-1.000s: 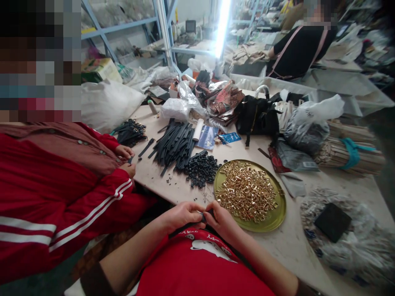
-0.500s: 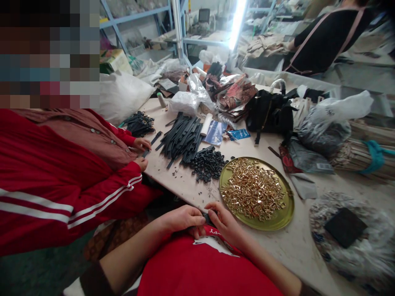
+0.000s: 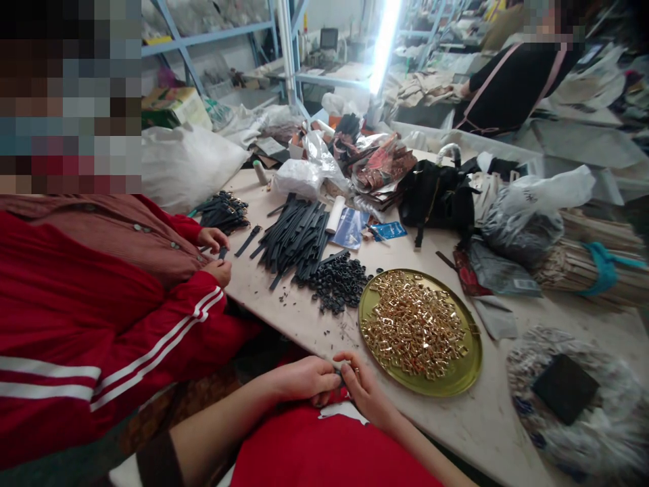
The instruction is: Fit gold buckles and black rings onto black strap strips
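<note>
My left hand (image 3: 313,380) and my right hand (image 3: 362,387) meet at the table's near edge, in front of my red shirt. Their fingers are closed around a small dark piece (image 3: 339,376), mostly hidden between the fingertips. Just right of my right hand lies a round gold tray (image 3: 474,365) heaped with gold metal buckles (image 3: 413,325). Beyond my hands are a pile of small black loops (image 3: 339,281) and a stack of black straps (image 3: 297,237).
At the left, a person in a red jacket holds a dark strap (image 3: 223,253). Farther back are a black bag (image 3: 437,193), plastic bags and a white roll (image 3: 335,214). A dark square (image 3: 566,388) rests on a plastic bag at the right.
The view has shifted, so the table sits lower in it. My hands remain together at the dark piece, which shows less now. The person's hands have drawn closer together.
</note>
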### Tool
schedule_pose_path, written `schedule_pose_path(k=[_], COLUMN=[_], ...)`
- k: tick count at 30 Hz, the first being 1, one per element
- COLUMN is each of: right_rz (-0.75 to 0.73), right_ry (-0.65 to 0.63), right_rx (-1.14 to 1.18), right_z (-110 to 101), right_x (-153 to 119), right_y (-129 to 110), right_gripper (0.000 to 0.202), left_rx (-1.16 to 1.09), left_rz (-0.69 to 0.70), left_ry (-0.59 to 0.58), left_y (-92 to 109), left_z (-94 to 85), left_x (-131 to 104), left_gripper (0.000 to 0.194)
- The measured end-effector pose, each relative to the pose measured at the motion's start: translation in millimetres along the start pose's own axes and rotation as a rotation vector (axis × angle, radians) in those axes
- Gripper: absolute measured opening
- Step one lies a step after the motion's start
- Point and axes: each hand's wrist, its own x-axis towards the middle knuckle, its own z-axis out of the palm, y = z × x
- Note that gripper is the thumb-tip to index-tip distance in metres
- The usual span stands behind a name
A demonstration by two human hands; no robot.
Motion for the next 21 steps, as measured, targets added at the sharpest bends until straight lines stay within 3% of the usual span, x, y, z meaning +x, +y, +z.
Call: schedule_pose_path(k=[4, 7, 10, 13, 17, 21], right_rz=[0.001, 0.005, 0.053, 0.126, 0.140, 0.025], right_ry=[-0.017, 0.041, 0.055, 0.051, 0.067, 0.210], right_rx=[-0.054, -0.262, -0.531, -0.758, -0.924, -0.996], right_z=[0, -5, -8, -8, -11, -23], right_x=[27, 62, 99, 121, 125, 122], right_y=[10, 38, 67, 83, 84, 71], right_gripper=[0.034, 0.035, 0.029, 0.024, 0.028, 0.031], left_rx=[0.154, 0.467, 0.583, 0.616, 0.644, 0.602], left_rz=[0.029, -0.042, -0.171, -0.229, -0.260, -0.273], left_ry=[0.045, 0.235, 0.375, 0.541, 0.820, 0.928], left_y=[-14, -35, -54, -64, -63, -60], left_z=[-19.8, -43.7, -72.4, -106.0, -164.5, -215.8], left_x=[21, 49, 76, 88, 89, 95], left_gripper=[0.036, 0.035, 0.030, 0.026, 0.025, 0.024])
